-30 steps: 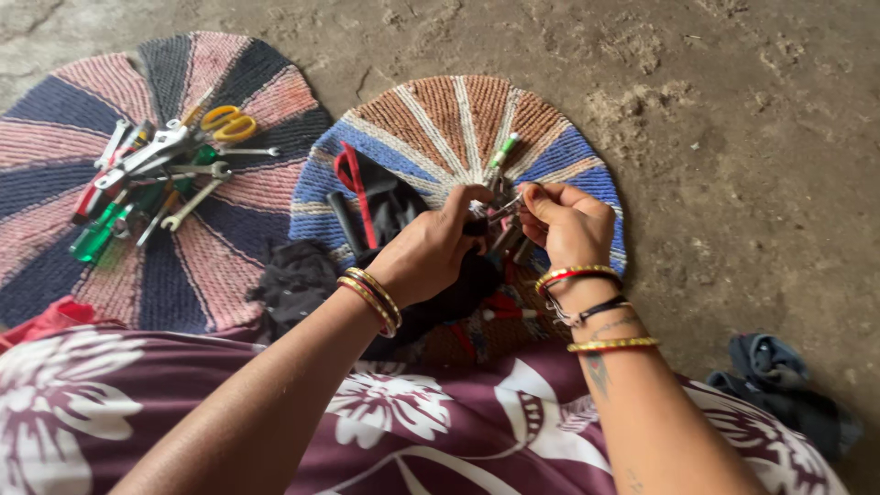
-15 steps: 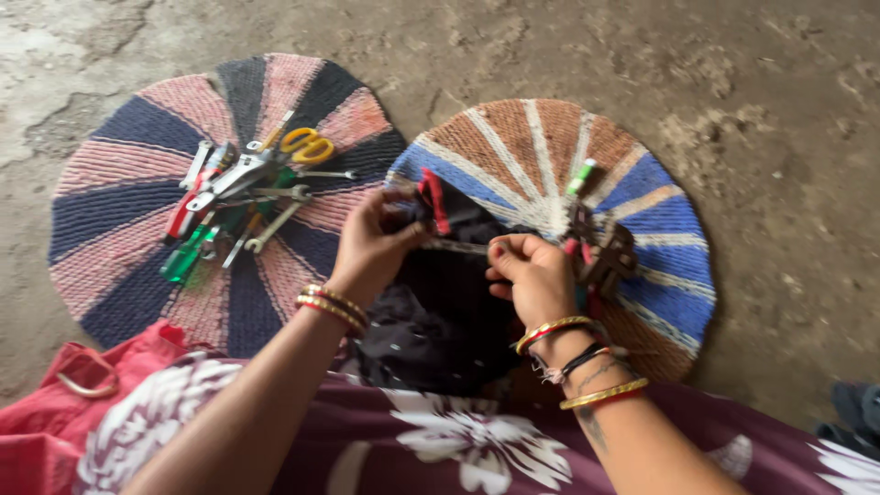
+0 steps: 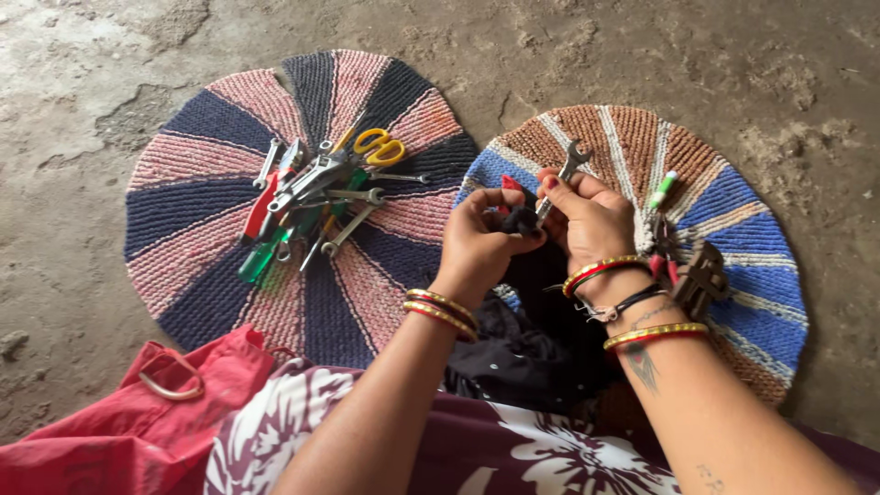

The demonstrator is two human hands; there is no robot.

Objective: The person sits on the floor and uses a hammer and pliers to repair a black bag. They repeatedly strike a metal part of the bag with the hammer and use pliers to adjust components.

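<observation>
My right hand [image 3: 587, 215] grips a small silver spanner [image 3: 561, 176], its open jaw pointing up above my fingers. My left hand [image 3: 481, 234] is closed on a wad of black cloth [image 3: 521, 220] pressed against the spanner's shaft. Both hands hover over the brown, blue and white round woven mat [image 3: 733, 220]. More black cloth [image 3: 522, 348] lies bunched below my wrists, on the mat's near edge and my lap.
A pink and navy round mat [image 3: 192, 238] on the left carries a pile of tools [image 3: 312, 197]: spanners, yellow-handled scissors [image 3: 378, 147], red and green handled drivers. A green-tipped pen [image 3: 662, 191] and dark pliers [image 3: 697, 275] lie on the right mat. Red bag [image 3: 137, 412] near left. Bare concrete floor all round.
The view has shifted, so both mats sit lower and further right. My hands came together and lifted; my right hand now holds a spanner upright and my left hand presses cloth on it.
</observation>
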